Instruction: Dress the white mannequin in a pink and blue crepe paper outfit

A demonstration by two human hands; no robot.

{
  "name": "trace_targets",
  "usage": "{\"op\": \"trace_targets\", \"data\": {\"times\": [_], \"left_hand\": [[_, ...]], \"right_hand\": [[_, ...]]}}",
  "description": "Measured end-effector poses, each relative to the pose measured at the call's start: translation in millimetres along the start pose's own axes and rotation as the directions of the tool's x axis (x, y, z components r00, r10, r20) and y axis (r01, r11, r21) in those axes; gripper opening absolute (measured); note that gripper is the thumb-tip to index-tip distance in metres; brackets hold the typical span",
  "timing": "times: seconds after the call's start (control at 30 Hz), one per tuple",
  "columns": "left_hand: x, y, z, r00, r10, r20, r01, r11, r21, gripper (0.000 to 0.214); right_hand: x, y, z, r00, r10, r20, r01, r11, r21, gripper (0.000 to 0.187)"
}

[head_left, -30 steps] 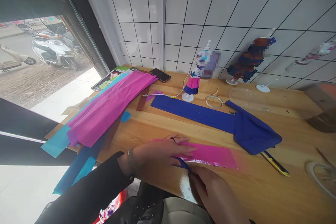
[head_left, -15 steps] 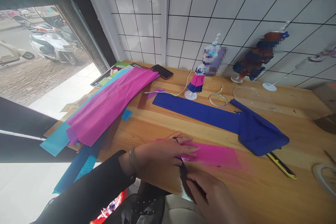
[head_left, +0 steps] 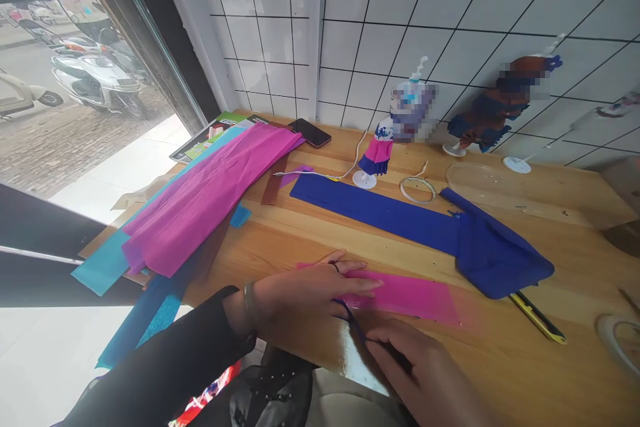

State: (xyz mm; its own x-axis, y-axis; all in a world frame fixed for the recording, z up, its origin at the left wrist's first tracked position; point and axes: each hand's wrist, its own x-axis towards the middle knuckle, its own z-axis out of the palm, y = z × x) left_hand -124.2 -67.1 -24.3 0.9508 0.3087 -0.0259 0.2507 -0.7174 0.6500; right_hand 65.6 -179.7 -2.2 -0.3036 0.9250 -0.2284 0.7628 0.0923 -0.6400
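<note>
My left hand (head_left: pixel 320 285) splayed over pink strip (head_left: pixel 417 294); right hand (head_left: pixel 417 361) pinched thin blue strip (head_left: pixel 356 325).
Both strips seemed light, flimsy, best edge-held.

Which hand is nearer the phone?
Left: the left hand is on the pink strip, this side of the phone; the right hand is farther off, to its right.

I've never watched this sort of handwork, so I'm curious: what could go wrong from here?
The narrow dark blue strip pinched by the right hand might tear or stretch if pulled hard. The pink strip could shift or crease if the left hand on it slides. The blue sheet overhanging the table might slip off if bumped.
</note>
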Motion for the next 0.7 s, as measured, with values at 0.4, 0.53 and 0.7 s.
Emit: {"op": "trace_targets", "data": {"times": [0.4, 0.53, 0.7], "left_hand": [[-23.6, 7.9, 8.0, 0.973, -0.021, -0.229, 0.058, 0.986, 0.156, 0.052], [-38.4, 6.1, 30.6, 0.946, -0.033, -0.321, 0.135, 0.943, 0.303, 0.028], [-44.4, 7.2, 38.0, 0.918, -0.144, -0.37, 0.254, 0.929, 0.268, 0.026]], "right_hand": [[0.1, 4.4, 3.0, 1.0, -0.017, -0.009, 0.017, 0.994, 0.109, 0.021], [-0.9, 11.4, 3.8, 1.0, 0.007, 0.008, -0.007, 0.997, 0.08, 0.023], [0.1, 16.0, -1.2, 1.0, -0.001, 0.03, 0.0, 0.999, 0.05, 0.026]]}}
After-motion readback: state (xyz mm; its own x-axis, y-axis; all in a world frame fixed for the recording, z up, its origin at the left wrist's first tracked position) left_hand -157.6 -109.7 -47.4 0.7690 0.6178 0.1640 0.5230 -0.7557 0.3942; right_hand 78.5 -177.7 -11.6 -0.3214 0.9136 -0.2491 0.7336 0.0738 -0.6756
